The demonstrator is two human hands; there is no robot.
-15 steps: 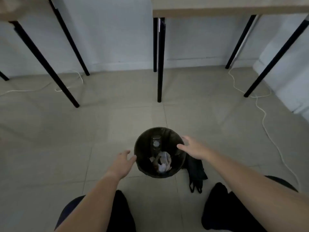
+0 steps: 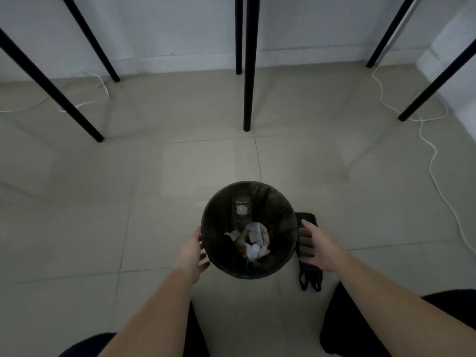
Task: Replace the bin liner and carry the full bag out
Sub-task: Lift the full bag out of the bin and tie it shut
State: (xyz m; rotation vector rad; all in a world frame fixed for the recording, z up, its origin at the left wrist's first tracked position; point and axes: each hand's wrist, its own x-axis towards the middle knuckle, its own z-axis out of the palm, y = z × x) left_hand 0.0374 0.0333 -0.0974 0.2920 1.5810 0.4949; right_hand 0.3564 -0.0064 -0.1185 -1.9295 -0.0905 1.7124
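Note:
A round black bin stands on the tiled floor in front of me, lined with a dark bag. Inside lie a clear plastic bottle and crumpled paper waste. My left hand is at the bin's left side, fingers apart, close to or touching the rim. My right hand hovers open just right of the bin, over a folded black bag that lies on the floor against the bin. Neither hand holds anything.
Black table legs stand on the floor beyond the bin, with more at the left and right. White cables trail along the floor at the right and back left. My dark-clothed knees frame the bottom.
Both hands have dropped from above the rim to the bin's two sides. The right hand moved off the rim and now sits over the folded black bag. The view tilted downward.

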